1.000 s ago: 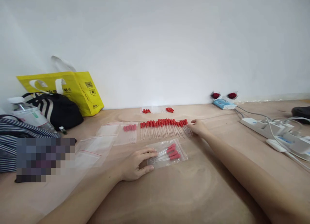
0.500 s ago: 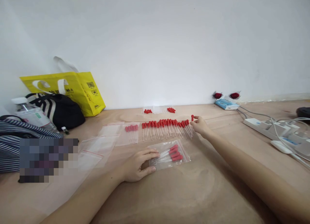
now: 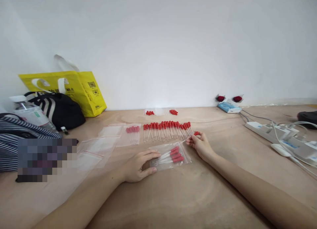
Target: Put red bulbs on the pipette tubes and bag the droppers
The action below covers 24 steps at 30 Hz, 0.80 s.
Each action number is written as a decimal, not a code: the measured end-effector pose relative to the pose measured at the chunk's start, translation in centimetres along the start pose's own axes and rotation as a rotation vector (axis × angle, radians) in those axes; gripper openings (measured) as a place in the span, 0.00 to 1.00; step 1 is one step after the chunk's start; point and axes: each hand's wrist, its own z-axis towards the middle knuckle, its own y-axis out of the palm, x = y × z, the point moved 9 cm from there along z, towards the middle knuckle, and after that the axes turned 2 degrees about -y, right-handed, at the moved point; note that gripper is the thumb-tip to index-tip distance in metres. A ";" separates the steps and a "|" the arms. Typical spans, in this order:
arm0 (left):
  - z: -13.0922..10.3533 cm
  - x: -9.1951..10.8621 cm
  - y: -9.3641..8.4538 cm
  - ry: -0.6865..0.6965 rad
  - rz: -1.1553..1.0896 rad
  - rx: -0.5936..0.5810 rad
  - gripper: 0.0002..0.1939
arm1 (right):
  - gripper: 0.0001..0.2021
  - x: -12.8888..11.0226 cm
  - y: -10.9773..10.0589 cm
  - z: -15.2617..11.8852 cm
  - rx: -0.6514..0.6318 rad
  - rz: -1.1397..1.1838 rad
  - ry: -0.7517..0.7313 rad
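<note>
Fingers apart, my left hand (image 3: pixel 141 165) rests on the left end of a clear zip bag (image 3: pixel 162 164) that has several red-capped droppers (image 3: pixel 177 159) inside. My right hand (image 3: pixel 201 146) pinches one dropper (image 3: pixel 196 133) near its red bulb, just beyond the bag's right end, its glass tube pointing left and down. Behind the bag lies a long row of red-bulbed droppers (image 3: pixel 165 125), their clear tubes toward me. Left of the row, a second bag (image 3: pixel 133 136) holds several more droppers.
Flat clear bags (image 3: pixel 106 138) lie at the left, near a yellow bag (image 3: pixel 91 100), a black pouch (image 3: pixel 66 112) and a bottle (image 3: pixel 32 112). Small bags with red bulbs (image 3: pixel 150 113) lie by the wall. A power strip (image 3: pixel 279 131) and cables are at the right.
My right hand has moved from the row's right end toward me, bringing one dropper with it, now tilted near the bag. My left hand stays on the bag.
</note>
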 end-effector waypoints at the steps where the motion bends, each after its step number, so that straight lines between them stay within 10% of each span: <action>1: 0.0 0.1 0.0 0.004 -0.002 0.003 0.22 | 0.15 0.2 0.3 -0.3 -0.019 0.010 0.019; 24: -0.2 -0.2 0.0 -0.017 0.005 0.011 0.23 | 0.17 0.9 4.6 -2.7 -0.471 -0.344 0.174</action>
